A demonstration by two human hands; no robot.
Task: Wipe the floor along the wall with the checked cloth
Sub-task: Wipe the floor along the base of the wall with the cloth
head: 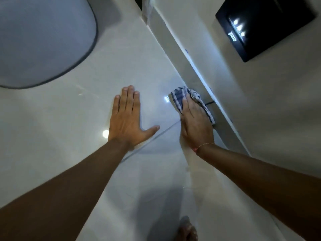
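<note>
A blue-and-white checked cloth (pixel 180 98) lies bunched on the glossy pale tile floor (pixel 73 129), right against the skirting board (pixel 187 66) at the foot of the wall. My right hand (pixel 196 124) presses flat on top of the cloth, fingers pointing away from me; the cloth shows beyond the fingertips and along the wall side of the hand. My left hand (pixel 127 119) rests palm down on the bare floor to the left, fingers together and thumb spread, holding nothing.
A large rounded grey-rimmed object (pixel 43 40) stands on the floor at the upper left. A black panel with small lights (pixel 264 26) is mounted on the wall at the upper right. A thin dark cable (pixel 209 102) runs by the skirting. A bare foot (pixel 188 230) shows at the bottom.
</note>
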